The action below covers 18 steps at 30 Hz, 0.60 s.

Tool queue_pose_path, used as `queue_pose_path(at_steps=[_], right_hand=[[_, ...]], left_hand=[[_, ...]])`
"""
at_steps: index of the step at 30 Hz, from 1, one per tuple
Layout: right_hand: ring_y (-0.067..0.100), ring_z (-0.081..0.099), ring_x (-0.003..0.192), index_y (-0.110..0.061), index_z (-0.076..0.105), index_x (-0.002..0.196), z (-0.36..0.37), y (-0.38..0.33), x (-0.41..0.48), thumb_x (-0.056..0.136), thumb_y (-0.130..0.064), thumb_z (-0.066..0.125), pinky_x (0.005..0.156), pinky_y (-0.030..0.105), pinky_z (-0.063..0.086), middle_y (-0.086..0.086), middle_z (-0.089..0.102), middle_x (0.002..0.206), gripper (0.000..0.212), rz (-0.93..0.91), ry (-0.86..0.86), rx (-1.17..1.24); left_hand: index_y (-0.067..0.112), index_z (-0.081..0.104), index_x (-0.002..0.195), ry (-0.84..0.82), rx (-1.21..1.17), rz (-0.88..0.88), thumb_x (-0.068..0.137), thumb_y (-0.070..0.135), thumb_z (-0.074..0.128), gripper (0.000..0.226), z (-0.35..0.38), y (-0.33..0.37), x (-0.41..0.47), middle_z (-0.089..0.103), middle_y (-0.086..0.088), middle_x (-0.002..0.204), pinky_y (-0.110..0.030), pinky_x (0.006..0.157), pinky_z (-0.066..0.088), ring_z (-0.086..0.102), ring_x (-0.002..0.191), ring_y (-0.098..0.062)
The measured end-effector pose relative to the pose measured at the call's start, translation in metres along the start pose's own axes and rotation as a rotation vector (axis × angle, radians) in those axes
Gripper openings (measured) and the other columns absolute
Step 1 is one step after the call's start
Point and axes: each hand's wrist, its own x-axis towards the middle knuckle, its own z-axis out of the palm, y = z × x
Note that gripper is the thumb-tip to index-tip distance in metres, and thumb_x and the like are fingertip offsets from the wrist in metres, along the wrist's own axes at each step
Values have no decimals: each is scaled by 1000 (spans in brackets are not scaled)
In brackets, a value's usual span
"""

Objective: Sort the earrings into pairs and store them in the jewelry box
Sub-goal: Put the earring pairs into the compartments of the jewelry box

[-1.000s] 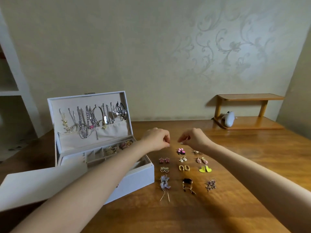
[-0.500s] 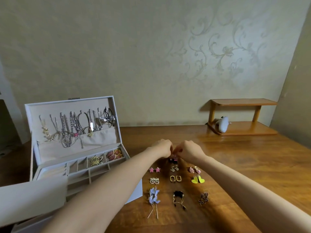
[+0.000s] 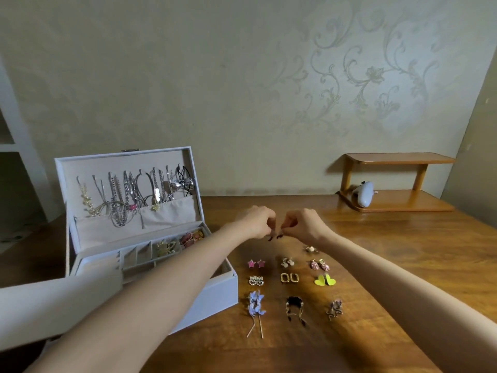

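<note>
The left hand [image 3: 257,221] and right hand [image 3: 301,224] meet knuckle to knuckle above the far end of the earring rows, fingers curled. The left thumb and forefinger pinch a small dark earring [image 3: 270,238]. The right fingertips pinch a second dark earring [image 3: 279,236] just beside it. Both pieces are too small to make out their shape.

Below the hands, the earring pairs lie in three columns on the glossy wooden table [image 3: 403,254]:
- Left column: glossy pink stars [image 3: 256,263], rhinestone bows [image 3: 255,280] and lilac petal clusters [image 3: 255,308] trailing thin straight stems.
- Middle column: a cream-and-gold cluster pair [image 3: 287,261], rounded-rectangle gold hoops [image 3: 289,277] and a black-and-gold dangling pair [image 3: 294,309].
- Right column: a small gold pair [image 3: 310,249], glittery pink drops [image 3: 318,265], flat yellow hearts [image 3: 325,280] and twisted rose-gold pieces [image 3: 334,310].

To the left stands the white jewelry box [image 3: 215,294], with its lid upright. Chain necklaces [image 3: 134,195] hang against the beige fabric lining above a cloth pocket. In the divided tray, gold earrings [image 3: 164,247] fill one compartment and pink-red earrings [image 3: 191,236] fill the next one.

At the far right of the table sits a two-tier wooden shelf [image 3: 398,158] holding a smooth white rounded object [image 3: 365,194]. The wall behind carries embossed scroll wallpaper [image 3: 371,74].
</note>
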Motion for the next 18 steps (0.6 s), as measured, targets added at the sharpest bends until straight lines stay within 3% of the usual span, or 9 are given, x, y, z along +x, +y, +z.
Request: queue_pose_path(at_steps=[4,7,9,13,18], right_hand=[[15,61,80,-6,70,82,-4,-28,0,77,-5,69,69,22,46,9,72,89,5,-53,9,87],[18,62,82,-3,69,90,0,-53,-2,77,-3,70,72,24,48,11,71,93,13,-117,-3,126],[17,63,82,-3,70,96,5,-70,-1,78,-1,69,72,22,48,12,71,94,19,-171,-3,156],[9,61,80,-6,74,94,18,-102,1,81,-3,66,62,2,40,9,73,95,16,-240,-26,170],[9,60,78,-6,75,92,37,-135,3,80,-6,69,61,0,37,9,74,93,14,-279,-49,212]], left_hand=[[21,58,83,68,-100,10,85,19,65,7,-31,-23,-27,62,1,99,-31,79,47,56,89,-15],[17,59,82,87,-172,-5,84,16,67,8,-51,-46,-50,62,2,93,-25,76,40,54,86,-13],[18,59,79,91,-212,-33,84,16,66,9,-59,-63,-66,62,4,92,-27,78,43,57,88,-13],[19,56,74,105,-261,-71,83,10,66,15,-69,-96,-91,62,2,88,-31,81,49,60,88,-18],[17,52,71,91,-271,-102,83,3,64,22,-83,-129,-117,57,4,81,-29,81,47,56,84,-15]])
